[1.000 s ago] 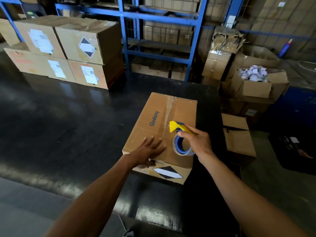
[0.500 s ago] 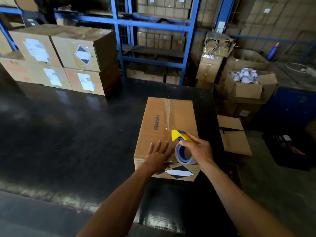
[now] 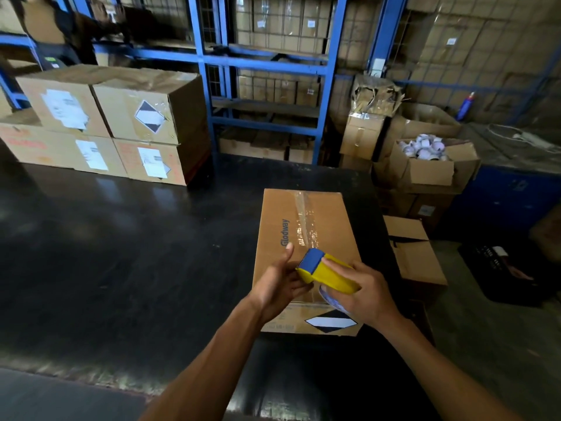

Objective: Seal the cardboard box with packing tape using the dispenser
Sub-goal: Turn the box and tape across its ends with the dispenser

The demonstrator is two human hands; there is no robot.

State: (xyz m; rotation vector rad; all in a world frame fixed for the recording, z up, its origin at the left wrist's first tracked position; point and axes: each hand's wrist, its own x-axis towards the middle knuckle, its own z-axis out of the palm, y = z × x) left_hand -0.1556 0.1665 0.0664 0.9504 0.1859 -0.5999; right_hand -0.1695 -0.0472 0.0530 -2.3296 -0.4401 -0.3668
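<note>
A brown cardboard box (image 3: 328, 220) marked "Glodway" lies on the black table (image 3: 121, 253), with clear tape running down its top seam. Above its near end my right hand (image 3: 364, 291) grips a yellow and blue tape dispenser (image 3: 326, 270) holding a roll of tape. My left hand (image 3: 277, 282) is at the dispenser's blue front end, thumb raised and fingers curled under it. Whether those fingers pinch the tape end is hidden.
Stacked sealed boxes (image 3: 121, 123) stand at the table's far left. Blue shelving (image 3: 267, 71) rises behind. To the right of the table are an open box of tape rolls (image 3: 425, 156) and a lower box (image 3: 416, 253).
My left hand has lifted off the box top and come to the dispenser's front end. The dispenser has been raised and tilted so its yellow back faces up.
</note>
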